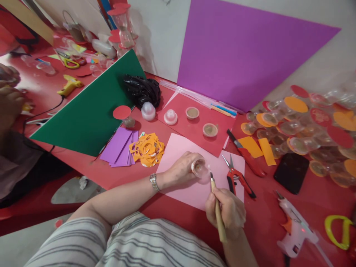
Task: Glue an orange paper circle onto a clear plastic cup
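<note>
Between the fingers of my left hand is a small clear plastic cup, tipped on its side with its mouth toward the right. My right hand grips a wooden-handled carving tool, its dark metal tip close to the cup's edge. Whether the tip touches the plastic I cannot tell. Both hands are over a pink sheet. Red-handled snips lie partly on that sheet, right of the cup. Beyond it, two small cups of sand and a clear domed cup stand on red card.
A hot glue gun, a black phone and a red cutter lie at right, before stacked cups with discs. Orange paper scraps and purple strips sit left. A green board separates another person's hands.
</note>
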